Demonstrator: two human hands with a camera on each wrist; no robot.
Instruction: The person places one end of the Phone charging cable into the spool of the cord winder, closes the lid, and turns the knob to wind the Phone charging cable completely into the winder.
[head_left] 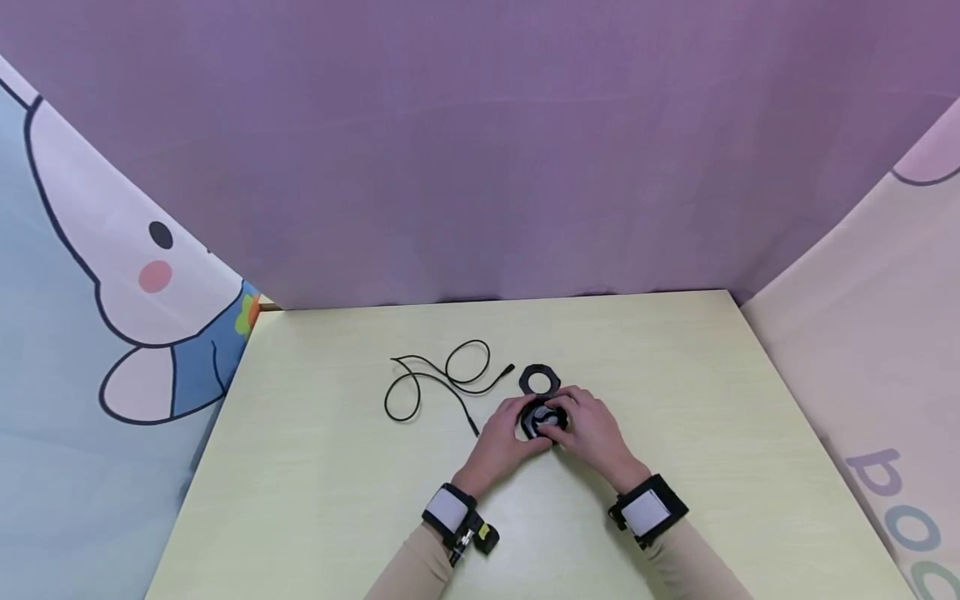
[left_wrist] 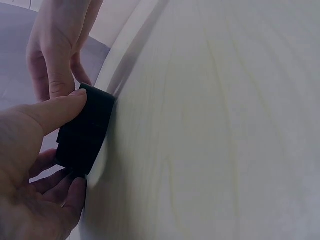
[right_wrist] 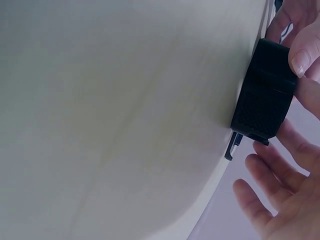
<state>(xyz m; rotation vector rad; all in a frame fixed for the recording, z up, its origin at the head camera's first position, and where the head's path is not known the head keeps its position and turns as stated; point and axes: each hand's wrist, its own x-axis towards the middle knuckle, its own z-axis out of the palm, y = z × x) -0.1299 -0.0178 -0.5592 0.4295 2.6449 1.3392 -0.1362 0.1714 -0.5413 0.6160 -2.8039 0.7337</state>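
In the head view a black, many-sided case (head_left: 534, 414) stands on the table between both hands, with grey and black parts showing inside its top. The left hand (head_left: 504, 440) grips the case from the left, its thumb along the near side and fingers round the far side. From the right, the right hand (head_left: 597, 433) holds the case with thumb and forefinger bent over its top. In the left wrist view, the left thumb presses on the dark side wall of the case (left_wrist: 87, 132). The right wrist view shows the case (right_wrist: 262, 92) between both hands, the right hand's other fingers spread beside it.
Just behind the case lies a flat black ring (head_left: 551, 372) with an angular outline. A loosely looped black cable (head_left: 417, 377) with plug ends lies to the left on the pale table (head_left: 337, 500). A purple cloth (head_left: 480, 167) hangs beyond the far edge, printed cloths at both sides.
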